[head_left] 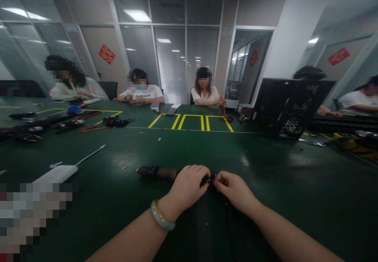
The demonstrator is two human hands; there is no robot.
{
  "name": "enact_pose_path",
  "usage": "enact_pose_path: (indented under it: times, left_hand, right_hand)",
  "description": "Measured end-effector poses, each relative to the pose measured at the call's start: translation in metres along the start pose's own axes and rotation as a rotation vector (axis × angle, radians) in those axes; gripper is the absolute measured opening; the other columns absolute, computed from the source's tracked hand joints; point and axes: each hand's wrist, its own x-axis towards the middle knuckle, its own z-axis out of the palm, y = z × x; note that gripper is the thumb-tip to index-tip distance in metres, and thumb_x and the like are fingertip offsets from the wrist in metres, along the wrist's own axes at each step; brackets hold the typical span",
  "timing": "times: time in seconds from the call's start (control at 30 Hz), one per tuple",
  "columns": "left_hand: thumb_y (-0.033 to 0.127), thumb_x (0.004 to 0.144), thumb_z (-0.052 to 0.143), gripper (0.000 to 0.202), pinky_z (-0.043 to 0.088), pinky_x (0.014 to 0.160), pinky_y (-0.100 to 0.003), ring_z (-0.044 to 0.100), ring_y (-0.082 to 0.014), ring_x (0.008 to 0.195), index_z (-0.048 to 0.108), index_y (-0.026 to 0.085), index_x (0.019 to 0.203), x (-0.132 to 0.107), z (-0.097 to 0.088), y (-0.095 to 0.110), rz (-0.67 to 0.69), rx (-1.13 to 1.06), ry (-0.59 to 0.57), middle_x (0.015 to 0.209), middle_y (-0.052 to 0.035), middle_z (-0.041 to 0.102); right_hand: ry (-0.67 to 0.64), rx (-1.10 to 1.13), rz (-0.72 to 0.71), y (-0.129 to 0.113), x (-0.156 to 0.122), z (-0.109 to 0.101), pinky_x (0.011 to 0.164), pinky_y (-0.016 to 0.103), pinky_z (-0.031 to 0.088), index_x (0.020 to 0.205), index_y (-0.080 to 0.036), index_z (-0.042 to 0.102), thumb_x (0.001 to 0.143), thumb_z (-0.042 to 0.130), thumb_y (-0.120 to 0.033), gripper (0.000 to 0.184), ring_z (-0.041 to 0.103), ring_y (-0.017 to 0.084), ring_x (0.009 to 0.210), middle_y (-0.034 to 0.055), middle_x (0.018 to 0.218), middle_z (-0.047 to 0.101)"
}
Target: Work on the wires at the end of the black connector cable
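My left hand [187, 187], with a pale green bangle [162, 217] on the wrist, is closed around a dark sleeved cable bundle [156, 172] that lies on the green table [265, 183]. The bundle's black connector end sticks out to the left. My right hand [233, 187] pinches a small black part [208, 180] at the bundle's other end, fingertips almost touching my left hand. Dark cables run from there down toward me between my forearms.
A white power adapter with a cord [63, 171] lies to the left. Black cable harnesses [115, 122] and yellow tape rectangles [191, 122] are farther back. An open black computer case [291, 106] stands at right. Several people sit around the table's far side.
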Motion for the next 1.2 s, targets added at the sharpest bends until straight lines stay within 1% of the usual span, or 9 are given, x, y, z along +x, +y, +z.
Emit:
enact_pose_path:
  times: [0.13, 0.27, 0.5, 0.63, 0.87, 1.07, 1.2]
  left_hand:
    - [0.018, 0.084, 0.060, 0.009, 0.043, 0.087, -0.036, 0.058, -0.0206, 0.096, 0.058, 0.021, 0.092, -0.0004, 0.0008, 0.0001, 0.003, 0.010, 0.000, 0.100, -0.0019, 0.063]
    - [0.014, 0.083, 0.059, 0.014, 0.042, 0.089, -0.036, 0.058, -0.0196, 0.098, 0.059, 0.023, 0.093, -0.0009, -0.0002, 0.0010, 0.035, -0.003, 0.004, 0.103, -0.0005, 0.063]
    - [0.018, 0.080, 0.064, 0.015, 0.043, 0.084, -0.036, 0.058, -0.0207, 0.092, 0.056, 0.022, 0.092, -0.0010, 0.0016, -0.0004, -0.027, -0.038, 0.025, 0.096, 0.0000, 0.063]
    - [0.019, 0.082, 0.064, 0.014, 0.043, 0.085, -0.036, 0.058, -0.0199, 0.092, 0.055, 0.022, 0.092, -0.0016, 0.0025, -0.0015, -0.028, -0.042, 0.025, 0.095, 0.0006, 0.062]
    - [0.019, 0.082, 0.063, 0.014, 0.043, 0.084, -0.036, 0.058, -0.0200, 0.092, 0.055, 0.022, 0.093, -0.0009, 0.0017, -0.0006, -0.047, -0.026, 0.027, 0.095, 0.0003, 0.062]
    - [0.017, 0.084, 0.060, 0.009, 0.042, 0.088, -0.035, 0.058, -0.0198, 0.097, 0.058, 0.022, 0.092, 0.0002, 0.0018, -0.0010, 0.019, -0.015, 0.002, 0.100, -0.0007, 0.063]
    - [0.018, 0.083, 0.061, 0.013, 0.042, 0.088, -0.036, 0.058, -0.0203, 0.097, 0.058, 0.022, 0.095, -0.0002, 0.0020, -0.0006, 0.027, -0.031, 0.012, 0.102, -0.0014, 0.063]
  right_hand:
    - [0.000, -0.010, -0.010, 0.0003, -0.0001, -0.0001, 0.061, 0.023, 0.040, 0.078, -0.020, 0.064, 0.085, 0.056, -0.029, 0.014, 0.060, 0.016, 0.067, -0.0008, 0.073, 0.067]
    - [-0.002, 0.004, -0.016, 0.0002, -0.0005, 0.0005, 0.060, 0.023, 0.040, 0.079, -0.020, 0.065, 0.085, 0.056, -0.028, 0.014, 0.060, 0.016, 0.068, -0.0008, 0.073, 0.067]
    - [-0.007, 0.007, 0.003, -0.0008, -0.0015, -0.0007, 0.059, 0.023, 0.040, 0.078, -0.020, 0.064, 0.086, 0.056, -0.029, 0.014, 0.060, 0.016, 0.068, -0.0011, 0.074, 0.067]
    - [-0.023, 0.018, 0.007, -0.0021, -0.0019, -0.0017, 0.060, 0.024, 0.040, 0.080, -0.020, 0.065, 0.087, 0.056, -0.031, 0.015, 0.060, 0.016, 0.068, -0.0007, 0.076, 0.067]
    - [-0.005, 0.008, 0.006, 0.0002, -0.0008, -0.0001, 0.058, 0.023, 0.038, 0.079, -0.020, 0.064, 0.086, 0.055, -0.030, 0.015, 0.059, 0.015, 0.067, -0.0009, 0.073, 0.066]
    - [-0.004, -0.025, -0.007, 0.0014, -0.0002, 0.0004, 0.058, 0.022, 0.038, 0.080, -0.019, 0.064, 0.086, 0.055, -0.030, 0.016, 0.059, 0.015, 0.066, -0.0007, 0.072, 0.066]
    - [-0.012, -0.024, 0.001, -0.0003, -0.0002, -0.0010, 0.059, 0.022, 0.038, 0.079, -0.019, 0.064, 0.086, 0.055, -0.030, 0.016, 0.060, 0.015, 0.067, -0.0006, 0.074, 0.067]
